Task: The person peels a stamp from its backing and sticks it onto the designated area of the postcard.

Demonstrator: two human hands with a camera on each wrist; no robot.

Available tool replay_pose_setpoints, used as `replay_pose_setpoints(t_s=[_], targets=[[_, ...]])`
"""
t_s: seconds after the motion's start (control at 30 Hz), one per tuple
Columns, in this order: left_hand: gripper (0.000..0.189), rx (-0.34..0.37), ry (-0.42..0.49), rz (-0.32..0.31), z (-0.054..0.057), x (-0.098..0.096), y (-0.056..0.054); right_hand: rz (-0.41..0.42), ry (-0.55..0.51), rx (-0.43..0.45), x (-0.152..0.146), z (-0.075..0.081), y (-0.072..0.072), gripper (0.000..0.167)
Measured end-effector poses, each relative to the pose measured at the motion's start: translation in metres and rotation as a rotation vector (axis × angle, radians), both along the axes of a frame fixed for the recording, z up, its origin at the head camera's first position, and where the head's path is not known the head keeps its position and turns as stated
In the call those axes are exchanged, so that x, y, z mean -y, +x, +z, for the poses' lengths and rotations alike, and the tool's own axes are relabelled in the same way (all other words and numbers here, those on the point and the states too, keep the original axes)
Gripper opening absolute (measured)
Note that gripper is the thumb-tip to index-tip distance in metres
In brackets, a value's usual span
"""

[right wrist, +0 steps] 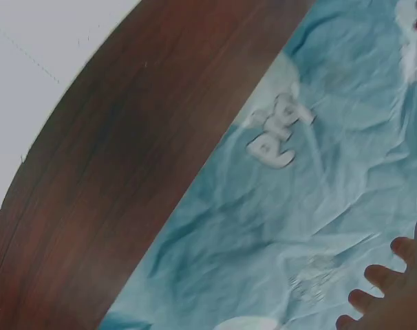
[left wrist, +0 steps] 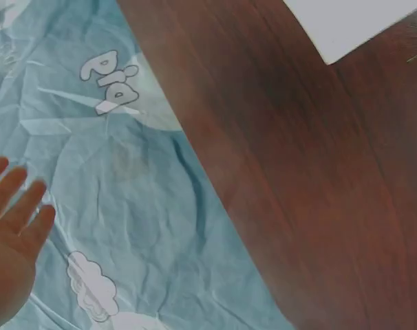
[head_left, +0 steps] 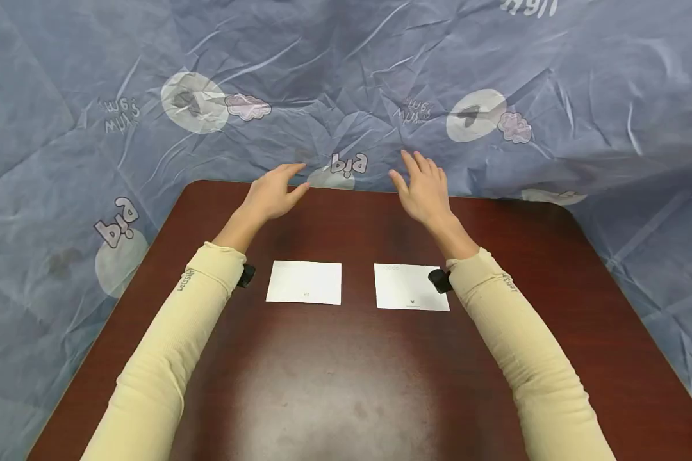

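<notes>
Two white cards lie flat on a dark reddish-brown table, side by side with a gap between them. In the head view, the left card (head_left: 304, 282) has a small faint mark near its lower edge. Faint print shows at the top of the right card (head_left: 406, 285), with a small dark mark lower down. My left hand (head_left: 273, 193) is raised above the far edge of the table, fingers extended and holding nothing. Opposite it, my right hand (head_left: 427, 193) is also raised, fingers spread and without anything in them. Both hands are beyond the cards, touching neither.
The brown table (head_left: 334, 378) has a glossy patch of reflected light near the front. Behind and around it hangs a wrinkled blue-grey sheet (head_left: 334, 70) printed with cartoon shapes and letters. A small black device (head_left: 440, 280) sits at the right wrist, another (head_left: 246, 276) at the left.
</notes>
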State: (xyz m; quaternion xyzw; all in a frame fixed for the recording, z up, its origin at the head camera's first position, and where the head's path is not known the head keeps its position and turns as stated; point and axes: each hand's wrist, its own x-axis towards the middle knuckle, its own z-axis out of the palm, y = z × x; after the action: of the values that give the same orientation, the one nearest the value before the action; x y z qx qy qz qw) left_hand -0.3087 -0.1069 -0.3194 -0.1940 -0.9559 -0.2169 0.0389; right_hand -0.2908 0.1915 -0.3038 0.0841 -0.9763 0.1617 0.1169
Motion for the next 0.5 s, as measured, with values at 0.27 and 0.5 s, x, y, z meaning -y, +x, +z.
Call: replay_pose_setpoints(t_s=[0.27,0.5], targets=[[0.029,-0.179,0.249,-0.128,-0.007,-0.005,0.034,0.151,-0.069,-0.185,-0.006,-0.009,0.052,0.054],[0.02,-0.3,0.397,-0.355,-0.001,-0.022,0.083,0.255,-0.127,-0.31,-0.015,-0.017,0.099,0.044]])
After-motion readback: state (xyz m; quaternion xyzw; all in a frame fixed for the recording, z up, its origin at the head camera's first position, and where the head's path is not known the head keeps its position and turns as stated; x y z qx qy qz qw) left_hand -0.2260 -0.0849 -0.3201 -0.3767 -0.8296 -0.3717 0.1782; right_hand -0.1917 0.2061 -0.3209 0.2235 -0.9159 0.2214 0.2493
